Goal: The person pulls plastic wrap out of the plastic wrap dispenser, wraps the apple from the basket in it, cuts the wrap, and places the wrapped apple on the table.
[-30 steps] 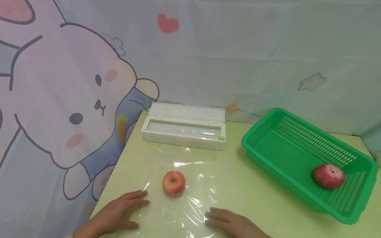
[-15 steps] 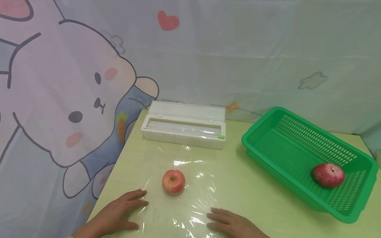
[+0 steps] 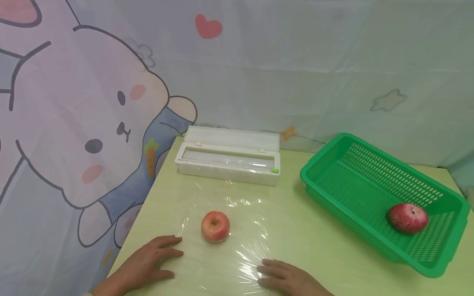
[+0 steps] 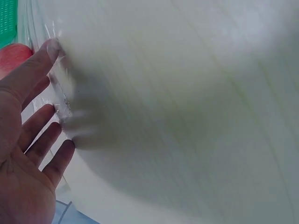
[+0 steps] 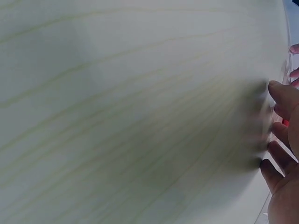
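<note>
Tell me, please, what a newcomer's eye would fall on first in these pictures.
Most likely the green basket at the right of the table, with a dark red fruit lying in it. The big rabbit on the backdrop at the left would compete for attention. Then comes the apple, with shiny film about it and the left hand and right hand on its near side.

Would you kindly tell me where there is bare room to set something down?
Free: the table between the clear film and green basket, beyond the right hand; also the basket's end farther from the dark red fruit. Crowded: around the apple, where film lies spread near the left hand.
</note>
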Motion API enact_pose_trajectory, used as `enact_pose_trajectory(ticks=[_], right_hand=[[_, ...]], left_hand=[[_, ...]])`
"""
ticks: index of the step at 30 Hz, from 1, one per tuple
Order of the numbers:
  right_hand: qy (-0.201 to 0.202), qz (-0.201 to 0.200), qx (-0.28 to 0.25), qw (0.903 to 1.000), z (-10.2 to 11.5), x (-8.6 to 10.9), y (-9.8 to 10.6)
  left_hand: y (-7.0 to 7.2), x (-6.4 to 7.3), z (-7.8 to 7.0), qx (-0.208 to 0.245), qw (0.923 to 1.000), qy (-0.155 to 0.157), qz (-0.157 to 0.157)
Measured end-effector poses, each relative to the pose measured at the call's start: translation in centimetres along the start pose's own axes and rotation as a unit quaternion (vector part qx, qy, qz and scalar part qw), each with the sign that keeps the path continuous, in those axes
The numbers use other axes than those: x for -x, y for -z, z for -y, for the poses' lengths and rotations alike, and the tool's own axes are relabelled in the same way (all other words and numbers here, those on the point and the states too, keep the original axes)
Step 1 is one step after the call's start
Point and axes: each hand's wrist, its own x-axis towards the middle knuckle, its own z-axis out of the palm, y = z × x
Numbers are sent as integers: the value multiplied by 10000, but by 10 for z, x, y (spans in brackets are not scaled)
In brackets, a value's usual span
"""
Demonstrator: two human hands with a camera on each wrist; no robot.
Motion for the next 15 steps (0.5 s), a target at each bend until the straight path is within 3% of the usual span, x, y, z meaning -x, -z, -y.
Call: enact_pose_trajectory(ticks=[8,15], right_hand=[[135,-94,236,9996,-4,-4,-3],[345,-453,331,9978,-9,-9,-4]], left_hand=[[2,-1,-2,-67,9997,212,-29],[6,-3,-7,-53,9984,561,-18]])
